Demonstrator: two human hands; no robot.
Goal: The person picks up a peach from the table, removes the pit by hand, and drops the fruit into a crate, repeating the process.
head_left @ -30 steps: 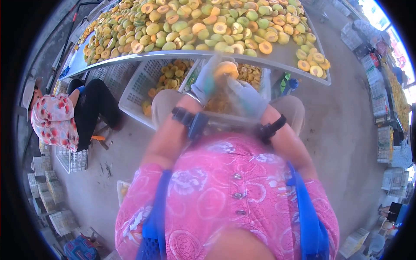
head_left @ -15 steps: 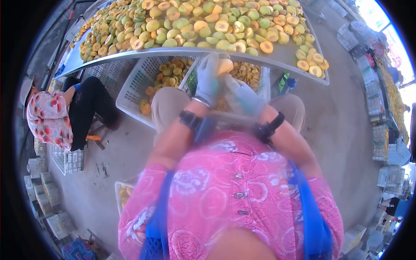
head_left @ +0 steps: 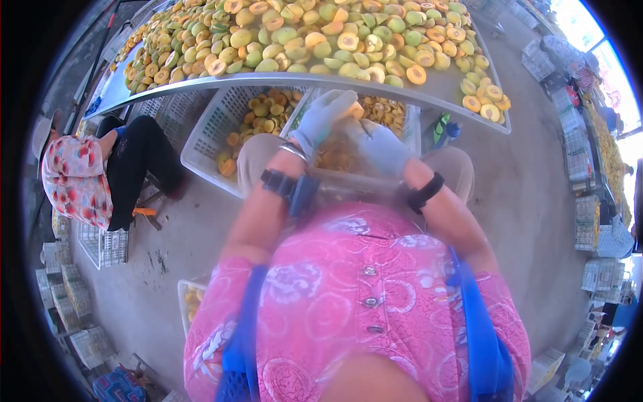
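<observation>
My left hand point(head_left: 325, 119), in a pale work glove, is closed around a yellow-orange peach half point(head_left: 357, 111) just below the table's front edge. Close beside it, my gloved right hand point(head_left: 383, 145) has its fingers bent in against the fruit. Whatever the right fingers grip is too blurred to make out. Under both hands stands a white plastic crate point(head_left: 416, 130) with cut orange pieces point(head_left: 338, 159) in it. A second white crate point(head_left: 201, 151), on the left, holds yellow-green peach halves point(head_left: 266, 112).
A metal table point(head_left: 435, 94) heaped with halved peaches point(head_left: 288, 40) spans the front. Bottles point(head_left: 445, 130) stand below it at right. A person point(head_left: 77, 177) in a flowered top sits at left near an empty-looking crate point(head_left: 104, 244). Stacked crates point(head_left: 587, 221) line the right side.
My left hand has turned, its back now more over the peach half. The right hand has shifted slightly right and down. Both stay close together above the crate.
</observation>
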